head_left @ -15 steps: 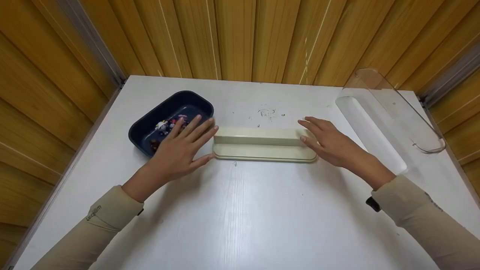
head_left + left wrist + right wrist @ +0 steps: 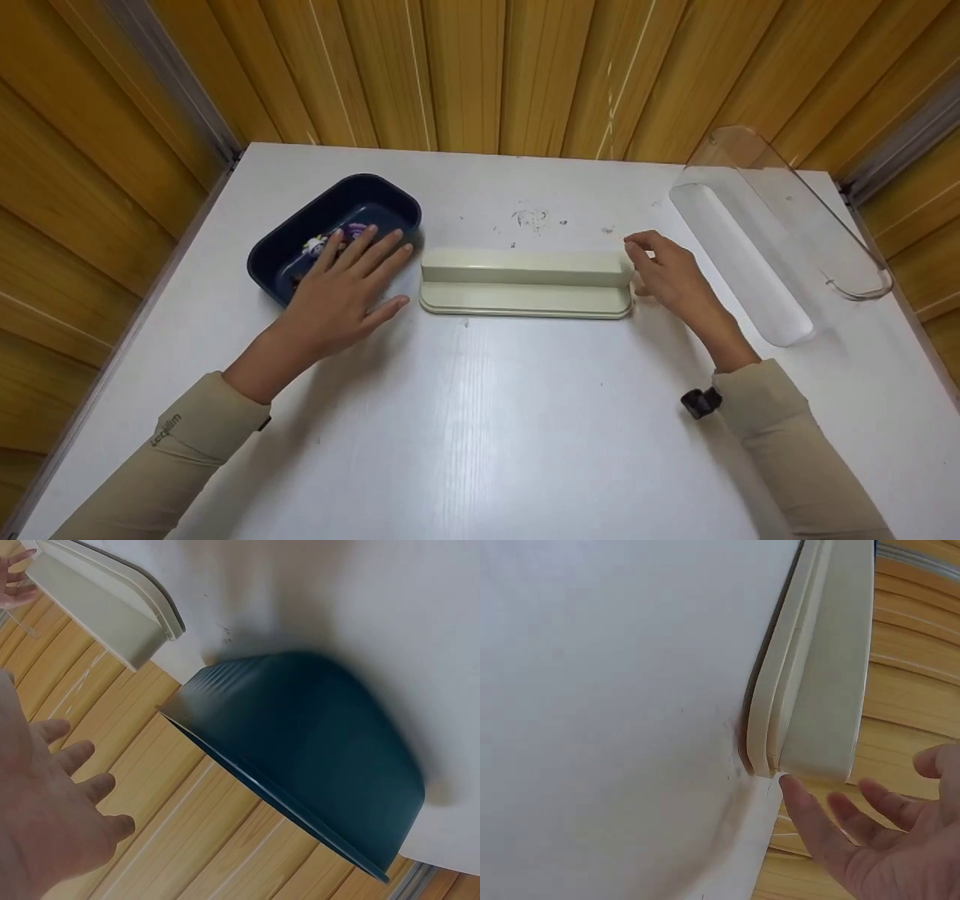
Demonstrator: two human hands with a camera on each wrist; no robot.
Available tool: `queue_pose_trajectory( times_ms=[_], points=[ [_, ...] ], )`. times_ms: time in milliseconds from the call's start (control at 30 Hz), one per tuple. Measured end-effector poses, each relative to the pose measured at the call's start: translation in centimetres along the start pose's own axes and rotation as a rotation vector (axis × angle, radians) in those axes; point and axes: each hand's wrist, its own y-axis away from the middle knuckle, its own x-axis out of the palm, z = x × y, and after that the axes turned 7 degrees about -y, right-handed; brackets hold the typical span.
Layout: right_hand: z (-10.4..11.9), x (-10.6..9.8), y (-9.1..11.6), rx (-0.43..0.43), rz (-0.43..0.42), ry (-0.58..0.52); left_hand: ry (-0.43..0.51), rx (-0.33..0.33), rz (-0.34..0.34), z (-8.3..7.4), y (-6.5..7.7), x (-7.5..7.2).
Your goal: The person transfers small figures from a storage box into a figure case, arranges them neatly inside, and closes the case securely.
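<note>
Fingers spread, my left hand (image 2: pixel 330 296) hovers over the near right side of a dark blue bin (image 2: pixel 274 244). Inside the bin lie small colourful figures (image 2: pixel 315 246), partly hidden by the hand. A cream base (image 2: pixel 525 296) with a raised back ledge sits on the table between my hands. At its right end is my right hand (image 2: pixel 671 281), fingers loosely bent and holding nothing. One fingertip (image 2: pixel 793 787) of it is close to the base's corner in the right wrist view; whether they touch I cannot tell. The left wrist view shows the bin's outer wall (image 2: pixel 315 735) beside the left hand.
On the right of the white table (image 2: pixel 487 420) lies a clear rounded cover (image 2: pixel 810 217) with a long white strip (image 2: pixel 742 262) along its near left side. Wooden panels (image 2: pixel 465 75) stand behind the table. Dark marks (image 2: pixel 531 219) spot the surface behind the base.
My right hand has moved right, off the end of the cream base, and its fingers have bent more. The left hand has shifted a little left, away from the base.
</note>
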Motion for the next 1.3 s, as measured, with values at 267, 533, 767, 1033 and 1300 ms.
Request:
queue_pose_trajectory(
  times_ms=[267, 533, 767, 1033, 1300],
  points=[
    [0.2, 0.3, -0.6, 0.213, 0.103, -0.167, -0.013, -0.008, -0.038, 0.2, 0.1, 0.1],
    [-0.5, 0.3, -1.0, 0.272, 0.150, -0.175, -0.029, -0.022, -0.051, 0.7, 0.5, 0.3],
    [-2.1, -0.6, -1.8, 0.346, 0.175, -0.281, 0.002, -0.051, -0.054, 1.3, 0.8, 0.4],
    [-2.5, -0.9, -2.6, 0.403, 0.208, -0.370, 0.023, -0.099, -0.044, 2.7, 0.9, 0.9],
    [-2.4, -1.0, -2.7, 0.393, 0.198, -0.393, 0.068, -0.148, 0.035, 3.6, 0.0, 0.3]
  ],
)
